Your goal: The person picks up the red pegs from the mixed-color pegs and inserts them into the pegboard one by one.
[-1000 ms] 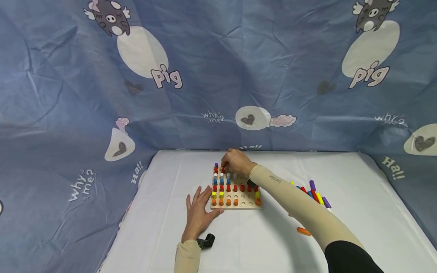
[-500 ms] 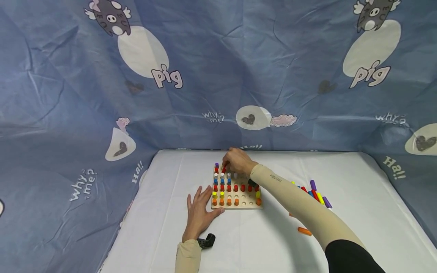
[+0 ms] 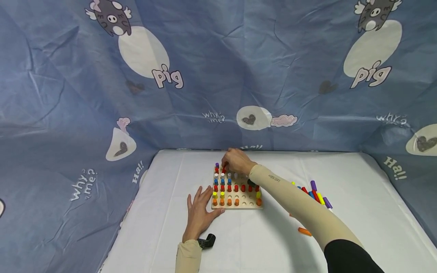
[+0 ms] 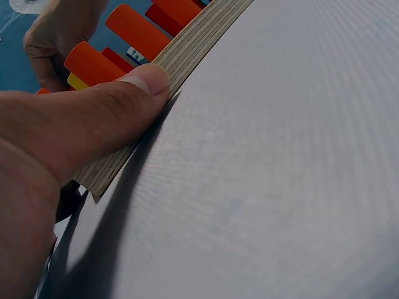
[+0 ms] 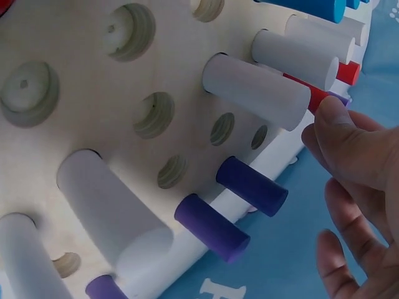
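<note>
L hand (image 3: 199,214) flat on tabletop (image 3: 164,227), thumb bracing pegboard (image 3: 236,204) edge so it stays put; R hand (image 3: 237,162) fingertips pinch red peg (image 3: 224,169) at far row.

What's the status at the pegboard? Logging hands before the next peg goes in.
Left hand flat on the table, thumb against the pegboard edge. Right hand pinching a red peg at the far row. Nothing blocking; spare pegs lie right.

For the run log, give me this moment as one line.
left hand: flat beside pegboard, thumb on its edge | right hand: pinching red peg at far rows | loose pegs: right of board
</note>
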Demonstrator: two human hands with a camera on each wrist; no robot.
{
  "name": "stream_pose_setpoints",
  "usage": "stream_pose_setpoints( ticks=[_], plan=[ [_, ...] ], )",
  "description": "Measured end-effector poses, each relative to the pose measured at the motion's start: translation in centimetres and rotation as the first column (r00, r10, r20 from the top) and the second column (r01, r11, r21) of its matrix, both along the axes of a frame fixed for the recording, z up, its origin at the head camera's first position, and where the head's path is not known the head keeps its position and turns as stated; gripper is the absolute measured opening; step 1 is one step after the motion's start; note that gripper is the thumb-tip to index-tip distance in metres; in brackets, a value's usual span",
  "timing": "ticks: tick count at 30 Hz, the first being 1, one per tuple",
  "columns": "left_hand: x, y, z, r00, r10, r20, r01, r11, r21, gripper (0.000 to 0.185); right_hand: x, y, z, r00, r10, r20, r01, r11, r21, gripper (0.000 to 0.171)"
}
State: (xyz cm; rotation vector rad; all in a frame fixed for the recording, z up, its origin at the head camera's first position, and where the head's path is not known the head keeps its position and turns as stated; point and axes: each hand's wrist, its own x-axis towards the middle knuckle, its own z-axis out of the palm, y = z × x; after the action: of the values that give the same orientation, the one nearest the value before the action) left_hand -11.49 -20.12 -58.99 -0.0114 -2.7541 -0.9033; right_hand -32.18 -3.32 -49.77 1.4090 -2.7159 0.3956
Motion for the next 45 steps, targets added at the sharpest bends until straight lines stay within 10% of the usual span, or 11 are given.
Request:
stream_pose_setpoints(
  ticks=[31,45],
  plan=[
    [0.1,0.0,0.2,1.0,-0.006,-0.013,0.006,1.0,0.006,0.086,0.4,-0.6,-0.5,0.999,0.012,0.037,-0.012,1.0,0.01,0.013],
    [-0.1,0.1,0.1,1.0,0.002,0.004,-0.002,1.0,0.007,0.087,1.1,2.0,1.9,0.992,-0.045,0.117,0.048,0.999,-0.018,0.023]
  ],
)
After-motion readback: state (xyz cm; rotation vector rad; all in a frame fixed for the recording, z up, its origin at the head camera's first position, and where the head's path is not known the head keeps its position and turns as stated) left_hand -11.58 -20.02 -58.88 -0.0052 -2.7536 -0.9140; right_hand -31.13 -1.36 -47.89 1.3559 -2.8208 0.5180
